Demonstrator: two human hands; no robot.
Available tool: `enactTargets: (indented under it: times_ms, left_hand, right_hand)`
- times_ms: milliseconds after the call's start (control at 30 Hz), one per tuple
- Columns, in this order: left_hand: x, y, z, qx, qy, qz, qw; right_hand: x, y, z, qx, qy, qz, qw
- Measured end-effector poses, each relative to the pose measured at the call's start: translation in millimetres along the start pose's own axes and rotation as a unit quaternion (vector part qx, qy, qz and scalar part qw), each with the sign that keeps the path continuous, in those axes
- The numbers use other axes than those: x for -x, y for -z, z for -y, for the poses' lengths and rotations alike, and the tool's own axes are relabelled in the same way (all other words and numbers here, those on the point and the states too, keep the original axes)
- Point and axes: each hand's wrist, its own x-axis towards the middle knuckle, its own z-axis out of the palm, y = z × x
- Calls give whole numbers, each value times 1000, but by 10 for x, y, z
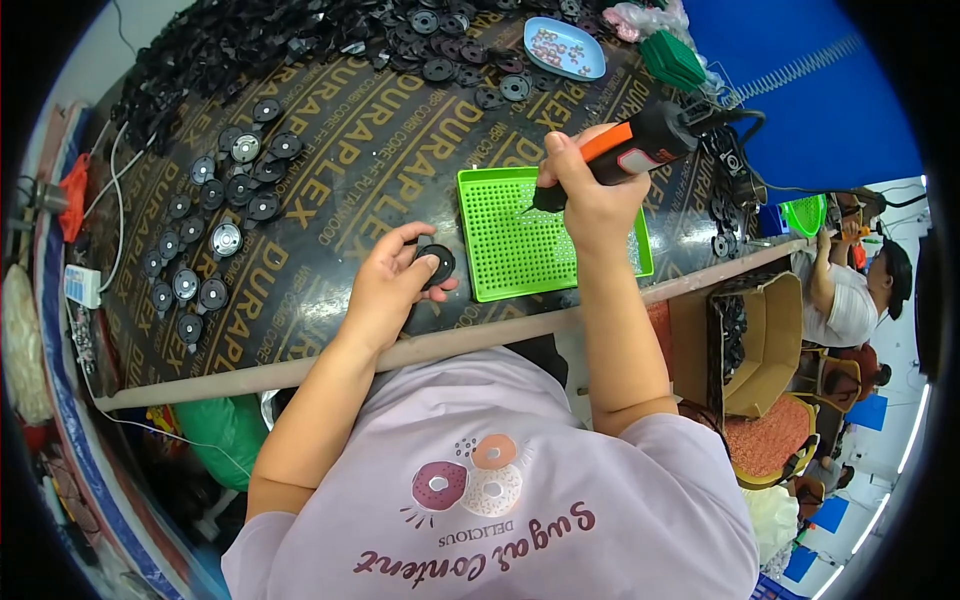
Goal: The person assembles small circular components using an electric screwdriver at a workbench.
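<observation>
Between the thumb and fingers of my left hand point(395, 285) is a round black plastic part point(437, 262) with a small tab, held just above the table beside the tray. My right hand point(605, 195) is wrapped round a black and orange electric screwdriver point(650, 143). Its thin bit points down and left over a bright green tray point(472, 278) with rows of small holes. A cord and a coiled spring run from the screwdriver's back end to the upper right. The round part and the bit are apart.
Similar black round parts point(227, 239) lie scattered on the left, with a large heap point(250, 45) at the back. A light blue dish point(533, 35) of small pieces stands beyond the tray. A cardboard box point(765, 345) sits at right below the table edge; another person point(845, 295) is farther right.
</observation>
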Motion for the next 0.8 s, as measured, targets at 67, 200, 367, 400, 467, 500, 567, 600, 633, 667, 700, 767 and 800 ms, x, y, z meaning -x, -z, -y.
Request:
enactTargets:
  times_ms: [67,200,367,400,467,500,567,600,633,667,700,767,800]
  left_hand:
    - [4,6,-3,3,7,12,1000]
    - [13,15,5,1,11,5,1000]
    - [9,9,-23,-4,11,10,1000]
    - [12,11,-15,-3,12,8,1000]
    - [7,18,1,6,7,7,1000]
    - [4,21,2,7,6,6,1000]
    - [3,27,-1,11,6,8,1000]
    - [4,29,-1,11,5,6,1000]
    - [9,33,2,14,7,8,1000]
    - [15,41,7,18,8,9,1000]
    - [17,47,10,19,7,4,1000]
    - [12,56,11,20,15,17,1000]
    - [10,59,19,19,18,18,1000]
  right_hand:
    - [-11,-1,-58,-19,0,10,1000]
    - [-18,-22,-143,-7,15,20,1000]
    - [-4,-18,-124,-16,-5,4,1000]
    - [-2,-12,-123,-8,3,9,1000]
    - [11,-15,-121,-2,2,11,1000]
    - [12,-17,-123,4,2,13,1000]
    - [13,-20,-149,5,1,12,1000]
    - [12,-25,-157,7,1,11,1000]
    - [12,-35,-148,5,0,13,1000]
    - [15,-52,-131,8,5,13,1000]
    - [22,-66,-122,9,9,13,1000]
    - [30,-36,-72,-22,-15,6,1000]
    - [27,-40,-6,-58,-33,-2,998]
